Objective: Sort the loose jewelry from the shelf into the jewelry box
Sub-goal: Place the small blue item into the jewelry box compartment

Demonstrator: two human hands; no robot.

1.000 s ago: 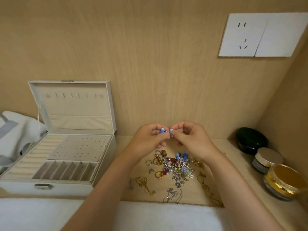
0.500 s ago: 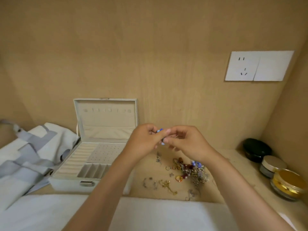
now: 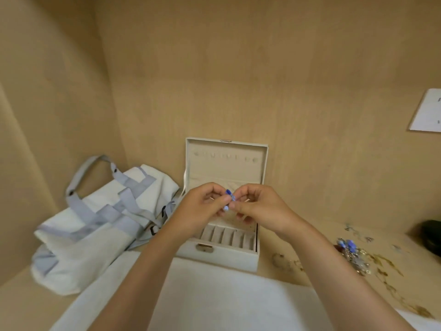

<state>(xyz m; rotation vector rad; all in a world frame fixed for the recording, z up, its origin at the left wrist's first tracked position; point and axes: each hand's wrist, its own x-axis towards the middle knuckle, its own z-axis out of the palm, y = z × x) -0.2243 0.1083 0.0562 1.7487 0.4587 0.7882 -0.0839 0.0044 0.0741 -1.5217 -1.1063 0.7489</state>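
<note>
The left hand [image 3: 202,209] and right hand [image 3: 257,206] together pinch a small blue-beaded jewelry piece [image 3: 229,198] above the open cream rectangular jewelry box [image 3: 229,256]. A white-and-grey fabric bag [image 3: 95,225] crowds the box's left side. To the right there is bare wooden shelf [image 3: 269,244], then the tangled pile of loose jewelry [image 3: 353,254]. Half a second ago the hands hovered right of the box, nearer the pile.
</note>
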